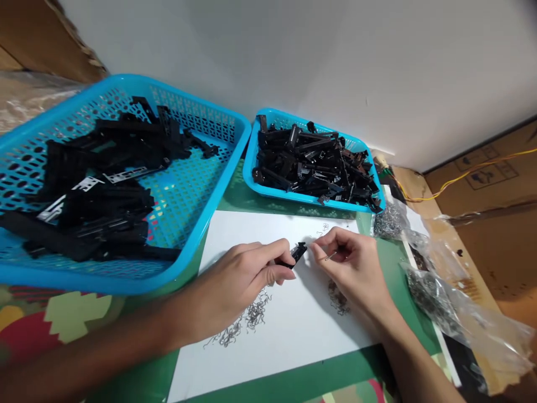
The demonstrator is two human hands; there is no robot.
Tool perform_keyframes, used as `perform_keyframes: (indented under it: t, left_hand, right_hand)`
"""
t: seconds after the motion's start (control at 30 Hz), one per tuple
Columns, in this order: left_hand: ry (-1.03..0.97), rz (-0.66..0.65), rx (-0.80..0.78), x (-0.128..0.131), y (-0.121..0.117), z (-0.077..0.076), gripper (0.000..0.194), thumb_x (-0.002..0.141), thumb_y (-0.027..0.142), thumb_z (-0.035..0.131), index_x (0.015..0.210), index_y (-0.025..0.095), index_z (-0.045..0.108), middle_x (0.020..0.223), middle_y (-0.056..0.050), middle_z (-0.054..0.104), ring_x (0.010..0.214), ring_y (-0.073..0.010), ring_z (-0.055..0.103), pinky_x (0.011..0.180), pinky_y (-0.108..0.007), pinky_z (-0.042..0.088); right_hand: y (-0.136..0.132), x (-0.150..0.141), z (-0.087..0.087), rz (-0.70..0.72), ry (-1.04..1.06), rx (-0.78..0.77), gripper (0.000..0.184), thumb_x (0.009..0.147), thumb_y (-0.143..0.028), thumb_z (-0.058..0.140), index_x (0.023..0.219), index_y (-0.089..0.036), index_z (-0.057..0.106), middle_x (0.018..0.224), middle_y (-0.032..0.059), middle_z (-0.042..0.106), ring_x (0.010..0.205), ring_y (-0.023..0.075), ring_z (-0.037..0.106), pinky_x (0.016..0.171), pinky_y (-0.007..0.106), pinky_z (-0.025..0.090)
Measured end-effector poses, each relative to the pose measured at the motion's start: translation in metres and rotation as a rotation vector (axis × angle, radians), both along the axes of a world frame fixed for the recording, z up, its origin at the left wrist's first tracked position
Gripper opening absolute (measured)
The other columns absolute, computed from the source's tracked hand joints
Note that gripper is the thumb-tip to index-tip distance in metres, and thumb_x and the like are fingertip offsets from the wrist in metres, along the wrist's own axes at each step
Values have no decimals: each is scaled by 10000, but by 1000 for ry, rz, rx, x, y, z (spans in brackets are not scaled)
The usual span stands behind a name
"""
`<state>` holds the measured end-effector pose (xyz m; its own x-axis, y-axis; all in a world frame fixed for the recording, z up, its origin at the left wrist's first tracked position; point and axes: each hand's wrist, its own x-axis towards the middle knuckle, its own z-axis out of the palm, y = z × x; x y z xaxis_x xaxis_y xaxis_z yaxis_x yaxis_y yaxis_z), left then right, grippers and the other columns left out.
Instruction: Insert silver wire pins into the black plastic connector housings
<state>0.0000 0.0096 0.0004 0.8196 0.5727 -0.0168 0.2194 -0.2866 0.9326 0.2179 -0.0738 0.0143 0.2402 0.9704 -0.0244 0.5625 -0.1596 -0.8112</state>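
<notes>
My left hand (255,266) pinches a small black plastic part (298,252) between thumb and fingers, above a white sheet (235,375). Close to the part's far end, my right hand (352,260) is closed, thumb and forefinger together. A thin metal pin (331,256) shows in its curled fingers; anything smaller at the fingertips is too fine to make out. Beneath my left hand lies a pile of small bent wire pieces (255,310). A second, browner pile of small pieces (338,299) lies under my right hand, partly hidden by it.
A large blue basket (213,215) of black parts stands at left. Behind the sheet, a smaller blue basket (289,195) is heaped with similar parts. Clear bags of small metal pieces (432,296) lie at right, below a yellow wire (470,170). A white wall (335,56) rises behind.
</notes>
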Motion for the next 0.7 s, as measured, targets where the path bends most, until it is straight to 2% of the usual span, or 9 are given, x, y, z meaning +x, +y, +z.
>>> perform_keyframes:
  t: [0.2, 0.4, 0.57, 0.7]
  left_hand:
    - [49, -11, 72, 1, -2, 5, 133, 1038, 158, 568, 949, 227, 639, 782, 72, 634, 698, -101, 568, 672, -215, 383]
    - [65, -9, 148, 0, -3, 4, 141, 1042, 161, 559, 946, 220, 643, 760, 62, 610, 715, -122, 559, 669, -237, 360]
    - [48, -21, 101, 1, -3, 7, 158, 1037, 133, 550, 924, 206, 632, 777, 56, 623, 719, -119, 564, 665, -223, 373]
    - [59, -10, 102, 2, -3, 7, 140, 1029, 134, 571, 940, 210, 648, 778, 57, 627, 720, -122, 567, 662, -227, 368]
  right_hand:
    - [0, -3, -4, 21, -11, -2, 160, 899, -286, 698, 781, -177, 697, 607, -35, 534, 544, 98, 390, 488, 229, 291]
    - [3, 1, -8, 22, -21, -12, 157, 896, -287, 686, 782, -179, 694, 601, -37, 514, 550, 103, 384, 488, 232, 285]
    - [1, 4, -3, 23, 45, -17, 200, 911, -330, 700, 779, -180, 692, 604, -42, 515, 519, 91, 364, 470, 234, 258]
    - [0, 1, -8, 64, -33, -15, 182, 920, -307, 686, 780, -191, 698, 610, -33, 550, 549, 107, 392, 499, 241, 287]
